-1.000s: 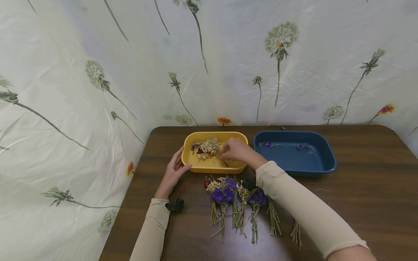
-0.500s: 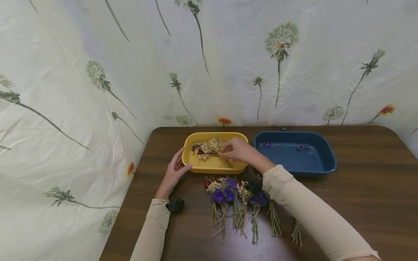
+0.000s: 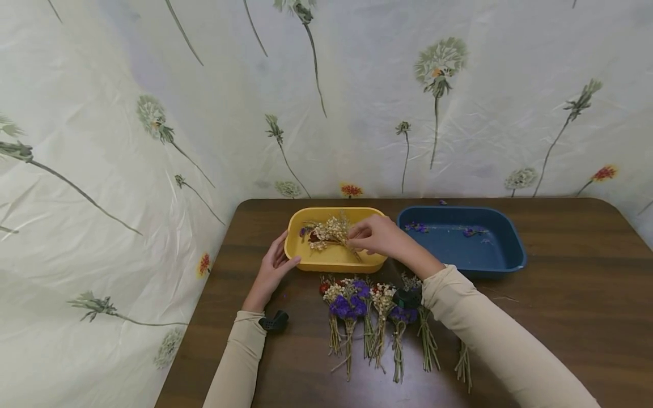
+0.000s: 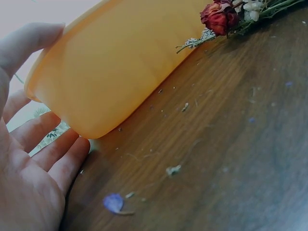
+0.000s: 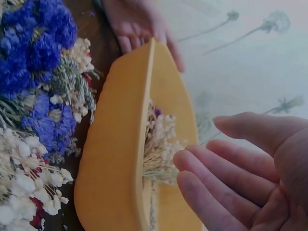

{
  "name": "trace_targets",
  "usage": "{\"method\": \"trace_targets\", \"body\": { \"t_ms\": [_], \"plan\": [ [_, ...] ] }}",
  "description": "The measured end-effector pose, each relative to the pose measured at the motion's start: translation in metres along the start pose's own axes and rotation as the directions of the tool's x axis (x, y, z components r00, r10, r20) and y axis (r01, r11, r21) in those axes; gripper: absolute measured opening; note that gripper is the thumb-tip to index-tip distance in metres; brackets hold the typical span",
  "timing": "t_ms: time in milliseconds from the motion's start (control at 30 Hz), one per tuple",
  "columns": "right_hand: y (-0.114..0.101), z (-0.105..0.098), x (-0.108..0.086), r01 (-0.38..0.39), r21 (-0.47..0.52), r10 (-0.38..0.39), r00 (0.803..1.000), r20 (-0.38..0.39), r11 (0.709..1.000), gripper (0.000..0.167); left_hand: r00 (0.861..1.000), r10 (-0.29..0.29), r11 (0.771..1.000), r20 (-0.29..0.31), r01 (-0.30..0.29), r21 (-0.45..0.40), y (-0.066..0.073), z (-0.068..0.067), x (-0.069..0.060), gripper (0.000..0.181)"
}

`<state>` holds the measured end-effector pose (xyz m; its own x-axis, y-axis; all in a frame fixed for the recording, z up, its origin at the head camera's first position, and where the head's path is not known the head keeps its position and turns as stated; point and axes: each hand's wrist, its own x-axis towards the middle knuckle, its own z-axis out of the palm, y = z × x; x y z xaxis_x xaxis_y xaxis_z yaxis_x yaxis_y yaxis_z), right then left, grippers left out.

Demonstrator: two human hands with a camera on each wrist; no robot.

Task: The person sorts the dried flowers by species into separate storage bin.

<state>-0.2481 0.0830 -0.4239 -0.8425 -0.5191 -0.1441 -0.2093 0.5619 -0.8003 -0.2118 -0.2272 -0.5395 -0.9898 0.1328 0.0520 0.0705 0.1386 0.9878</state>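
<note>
My left hand (image 3: 272, 266) lies against the left end of a yellow plastic tub (image 3: 336, 267). Its thumb touches the front wall near the rim and its fingers extend along the end, as the left wrist view (image 4: 33, 159) also shows. Over the tub's right part is my right hand (image 3: 374, 235), with fingers loosely bent and nothing between them in the right wrist view. Below and left of its fingertips, inside the tub, lies a bunch of dried flowers (image 3: 331, 229) with cream blossoms, a dark red bloom and a little purple.
Several tied dried-flower bunches (image 3: 349, 306) lie in a row before the tub, partly under the right forearm. To the right stands a blue tub (image 3: 459, 255) with purple flower bits. Loose petals (image 4: 114, 203) dot the wooden table (image 3: 571, 317). A dandelion-print curtain (image 3: 357, 141) hangs behind.
The right hand has let go of the dried-flower bunch in the yellow tub and drawn back slightly to the right, its fingers loosening. The left hand stays against the tub.
</note>
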Motion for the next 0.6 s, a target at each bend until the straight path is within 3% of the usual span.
{"method": "trace_targets", "body": {
  "t_ms": [200,600],
  "plan": [
    [-0.005,-0.001,-0.012,0.003,0.012,-0.003,1.000,-0.005,1.000,0.032,1.000,0.015,1.000,-0.002,-0.015,0.009,-0.001,0.000,0.000,0.073],
    [-0.009,0.001,-0.043,0.014,-0.057,-0.017,0.998,-0.056,0.998,0.027,1.000,0.002,1.000,-0.007,-0.002,0.000,-0.001,-0.001,0.000,0.074]
  ]
}}
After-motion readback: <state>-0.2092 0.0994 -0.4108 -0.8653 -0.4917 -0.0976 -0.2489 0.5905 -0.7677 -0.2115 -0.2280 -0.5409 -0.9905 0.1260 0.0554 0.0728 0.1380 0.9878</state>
